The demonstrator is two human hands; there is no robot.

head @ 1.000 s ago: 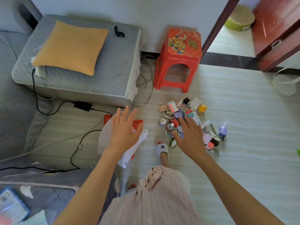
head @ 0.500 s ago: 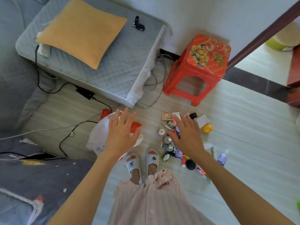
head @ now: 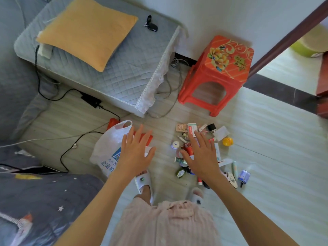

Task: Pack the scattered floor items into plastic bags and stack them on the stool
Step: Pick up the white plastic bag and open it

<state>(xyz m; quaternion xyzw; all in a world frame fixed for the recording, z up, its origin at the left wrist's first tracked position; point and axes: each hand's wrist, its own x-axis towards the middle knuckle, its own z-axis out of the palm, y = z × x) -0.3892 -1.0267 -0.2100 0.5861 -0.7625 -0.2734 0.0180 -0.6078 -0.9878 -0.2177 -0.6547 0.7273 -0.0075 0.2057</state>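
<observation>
Barely started — small items (head: 198, 150) all loose on floor, white plastic bag (head: 108, 148) flat, stool (head: 229, 61) bare. Left hand (head: 134, 153) and right hand (head: 202, 157) spread, gripping nothing.

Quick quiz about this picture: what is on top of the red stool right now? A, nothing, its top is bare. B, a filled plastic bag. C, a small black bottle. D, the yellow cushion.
A: the red stool shows only its printed flower pattern on top, while the white plastic bag lies on the floor under the left hand.
</observation>
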